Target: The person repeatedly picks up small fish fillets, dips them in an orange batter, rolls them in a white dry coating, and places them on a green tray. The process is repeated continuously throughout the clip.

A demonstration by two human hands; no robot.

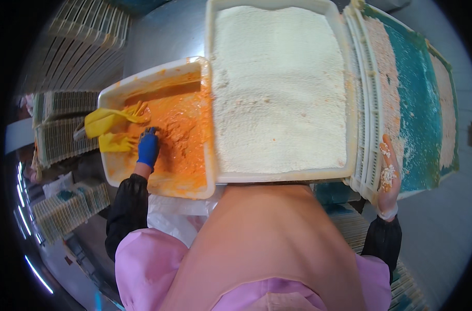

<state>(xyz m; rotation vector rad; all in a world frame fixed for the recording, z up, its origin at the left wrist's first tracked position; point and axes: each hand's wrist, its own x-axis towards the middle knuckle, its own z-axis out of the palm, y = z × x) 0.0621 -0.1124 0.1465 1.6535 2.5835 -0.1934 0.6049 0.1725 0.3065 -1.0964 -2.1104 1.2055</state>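
My left hand (148, 147), in a blue glove, is down in a white tub (158, 189) of wet orange mixture (181, 137). Its smeared fingers look curled together, and whatever lies under them is hidden. My bare right hand (388, 179), speckled with pale crumbs, rests with fingers stretched along the near part of the stacked white trays' edge (371, 140). Beside it lies a teal-lined tray (417, 114) bearing strips of pinkish crumbed pieces (386, 67). Between my hands stands a large white bin (285, 176) filled with pale crumbs (280, 98).
Another person's yellow-gloved hands (105, 122) reach into the tub from the left, close to my left hand. Stacked trays (88, 31) stand at the far left, with more stacks (67, 210) lower down. A metal surface (166, 33) lies behind the tub.
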